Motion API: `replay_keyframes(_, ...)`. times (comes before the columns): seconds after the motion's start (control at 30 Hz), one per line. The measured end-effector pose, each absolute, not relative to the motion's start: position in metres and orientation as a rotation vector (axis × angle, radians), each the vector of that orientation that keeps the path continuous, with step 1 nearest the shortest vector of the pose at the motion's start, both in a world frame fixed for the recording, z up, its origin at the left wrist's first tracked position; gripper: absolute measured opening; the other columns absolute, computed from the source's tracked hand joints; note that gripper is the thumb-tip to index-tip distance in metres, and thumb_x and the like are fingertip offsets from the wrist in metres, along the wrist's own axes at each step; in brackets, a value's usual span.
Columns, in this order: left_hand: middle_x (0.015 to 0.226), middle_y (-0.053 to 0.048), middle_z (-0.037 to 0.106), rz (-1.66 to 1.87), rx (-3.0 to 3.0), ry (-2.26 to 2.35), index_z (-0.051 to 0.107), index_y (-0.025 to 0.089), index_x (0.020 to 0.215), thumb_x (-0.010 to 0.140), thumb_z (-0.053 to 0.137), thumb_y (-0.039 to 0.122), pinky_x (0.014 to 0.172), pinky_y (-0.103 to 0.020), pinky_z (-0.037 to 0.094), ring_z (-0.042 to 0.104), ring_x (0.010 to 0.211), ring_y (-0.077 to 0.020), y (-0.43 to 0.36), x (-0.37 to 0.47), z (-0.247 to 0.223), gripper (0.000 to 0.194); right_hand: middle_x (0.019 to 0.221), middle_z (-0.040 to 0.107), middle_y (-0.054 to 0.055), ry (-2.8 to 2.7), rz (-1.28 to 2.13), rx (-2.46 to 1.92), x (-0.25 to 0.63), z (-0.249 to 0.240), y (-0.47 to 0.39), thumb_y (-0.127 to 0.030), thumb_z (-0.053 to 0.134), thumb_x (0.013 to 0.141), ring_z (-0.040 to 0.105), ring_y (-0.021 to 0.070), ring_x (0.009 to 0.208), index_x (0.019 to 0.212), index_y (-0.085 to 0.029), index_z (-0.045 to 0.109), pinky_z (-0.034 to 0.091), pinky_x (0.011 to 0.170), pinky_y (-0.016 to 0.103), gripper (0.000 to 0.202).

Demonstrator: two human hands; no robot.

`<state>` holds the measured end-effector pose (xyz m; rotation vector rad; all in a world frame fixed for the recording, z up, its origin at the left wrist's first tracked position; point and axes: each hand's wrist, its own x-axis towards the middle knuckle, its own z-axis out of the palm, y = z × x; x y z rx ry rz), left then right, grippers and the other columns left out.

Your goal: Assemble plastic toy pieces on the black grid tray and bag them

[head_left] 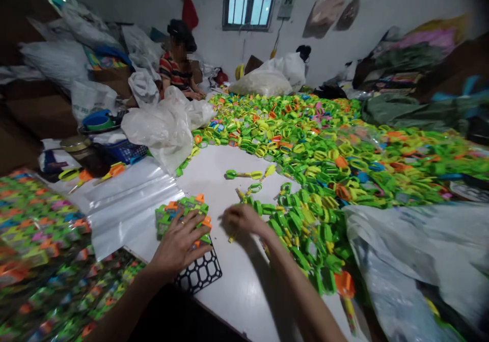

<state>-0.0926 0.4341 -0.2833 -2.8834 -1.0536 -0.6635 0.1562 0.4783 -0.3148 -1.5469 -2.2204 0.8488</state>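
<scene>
My left hand (179, 243) lies with its fingers spread on green, orange and blue plastic pieces (168, 215) packed in a black grid tray (202, 269). The front part of the tray shows bare open cells. Just right of the tray, my right hand (242, 220) is closed above the white tabletop (240, 291), its fingertips mostly hidden. A small yellow stick-like bit (231, 238) shows under it, and I cannot tell whether the fingers grip it. Beside this hand lies a heap of green plastic pieces with yellow sticks (301, 225).
A large pile of green, yellow and orange plastic pieces (275, 123) covers the far table. Filled trays (42, 225) stand at left, near clear plastic sheeting (130, 204). White bags (160, 128) and a plastic sack (412, 260) flank the workspace. Another person (179, 67) sits at back left.
</scene>
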Motion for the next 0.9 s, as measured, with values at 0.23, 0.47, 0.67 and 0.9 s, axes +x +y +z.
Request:
replay_keyframes(0.23,0.125,-0.011,0.065,-0.593,-2.826,-1.146,0.067,0.024,0.105,0.088,0.059,0.042,0.11,-0.059,0.032,0.056,0.12,-0.0324,0.435,-0.086,-0.276,0.027,0.114,0.056,0.017,-2.08,0.261,-2.22,0.192,-0.296,0.604,-0.007,0.043,0.09,0.057,0.0225,0.103,0.11,-0.009,0.06,0.042,0.08,0.028,0.026)
replay_keyframes(0.47,0.139,-0.013,0.054,-0.159,-3.091,-1.054,0.06,0.021,0.114,0.075,0.07,0.061,0.115,-0.066,0.015,0.038,0.137,-0.0373,0.456,-0.069,-0.251,0.057,0.098,0.058,0.01,-1.892,0.354,-1.747,0.167,-0.302,0.499,-0.022,0.042,0.095,0.055,0.0196,0.088,0.101,-0.015,0.057,0.043,0.078,0.029,0.018)
replay_keyframes(0.67,0.125,-0.015,0.062,-0.134,-3.186,-1.035,0.063,0.017,0.096,0.085,0.06,0.057,0.114,-0.062,0.021,0.038,0.137,-0.036,0.452,-0.08,-0.258,0.042,0.096,0.063,0.008,-1.901,0.58,-1.791,0.134,-0.339,0.358,-0.023,0.04,0.097,0.058,0.0187,0.083,0.103,-0.018,0.06,0.042,0.071,0.028,0.021)
replay_keyframes(0.9,0.127,-0.017,0.061,-0.177,-3.201,-1.024,0.064,0.016,0.1,0.084,0.062,0.057,0.112,-0.065,0.023,0.038,0.137,-0.038,0.446,-0.088,-0.255,0.044,0.081,0.066,0.006,-1.727,0.799,-1.931,0.123,-0.317,0.364,-0.027,0.053,0.089,0.058,0.0178,0.072,0.089,-0.016,0.062,0.039,0.065,0.027,0.015)
